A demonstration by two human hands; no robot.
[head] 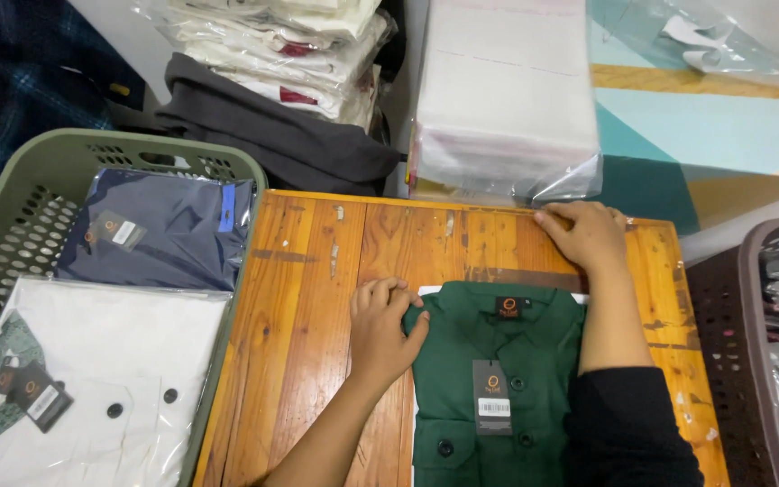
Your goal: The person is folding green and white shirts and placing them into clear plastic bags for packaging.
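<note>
Worn orange-stained wooden tabletop [317, 298], planks running away from the camera, scuffed with pale patches. Olive perforated plastic basket [11, 234] to the left, dark brown one [732, 343] to the right. Behind: surface in teal, pale blue and mustard blocks [714, 126]. Pale wall [128, 36] top left. Even, soft indoor light.
</note>
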